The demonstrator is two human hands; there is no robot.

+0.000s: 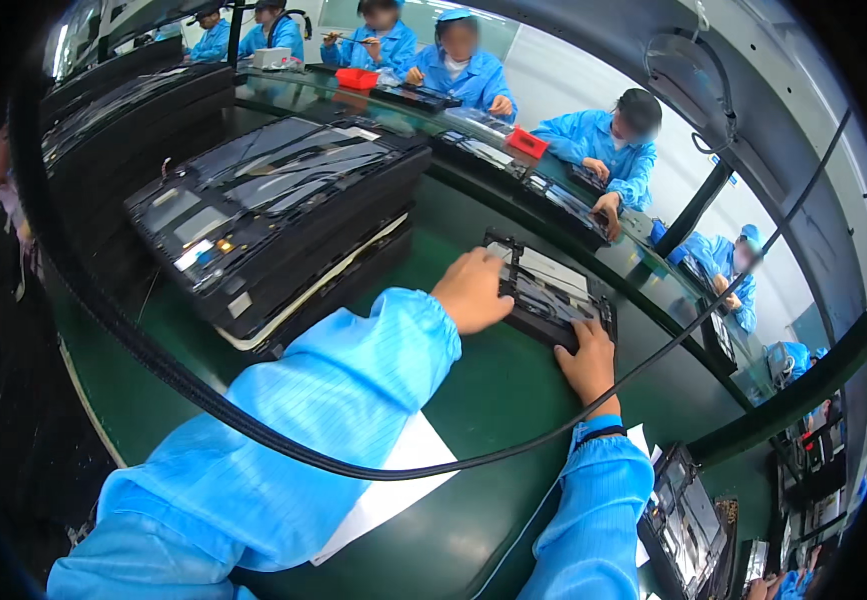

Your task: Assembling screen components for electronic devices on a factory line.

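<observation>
Both my arms, in blue sleeves, reach forward over the green table. A black tray (551, 322) lies in front of me, with flat silvery and dark electronic parts showing on top. My left hand (474, 290) grips its left side, the fingers curled over the edge. Against the near right corner my right hand (591, 365) is closed, thumb toward the front side and fingers on the top edge. The underside of the tray and some fingertips are hidden. Left of my left hand stands a tall stack of black trays (304, 237), topped with flat panels, cables and small boards.
White paper (394, 490) lies under my left forearm. Another tray of parts (689, 520) is at the lower right. A black cable (514, 460) hangs across the view. Beyond a glass-topped ledge (644, 265), several people in blue work at trays, near red bins (527, 143).
</observation>
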